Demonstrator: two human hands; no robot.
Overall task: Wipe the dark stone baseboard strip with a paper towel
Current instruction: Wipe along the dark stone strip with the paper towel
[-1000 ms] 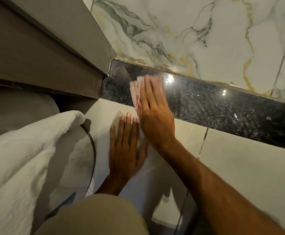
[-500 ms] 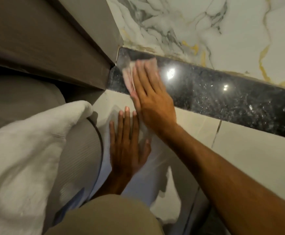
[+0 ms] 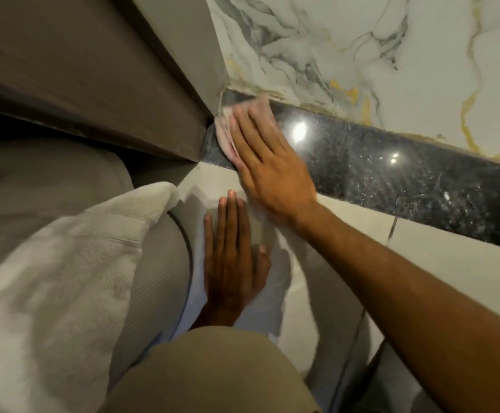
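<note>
The dark speckled stone baseboard strip (image 3: 397,177) runs along the foot of the marble wall, from the brown frame at the left toward the right edge. My right hand (image 3: 268,168) lies flat against the strip's left end and presses a folded pale pink paper towel (image 3: 225,129) onto it. The towel shows past my fingertips, right at the corner with the frame. My left hand (image 3: 231,263) rests palm down on the pale floor tile (image 3: 451,281) just below, fingers spread, holding nothing.
A brown door frame (image 3: 129,93) closes off the left side. White veined marble wall (image 3: 362,49) rises above the strip. A thick white towel (image 3: 58,263) lies at lower left over a ribbed grey mat. My knee in beige cloth (image 3: 207,374) is at the bottom.
My right hand slid the paper towel left along the strip into the corner by the brown frame. My left hand stayed planted on the floor tile.
</note>
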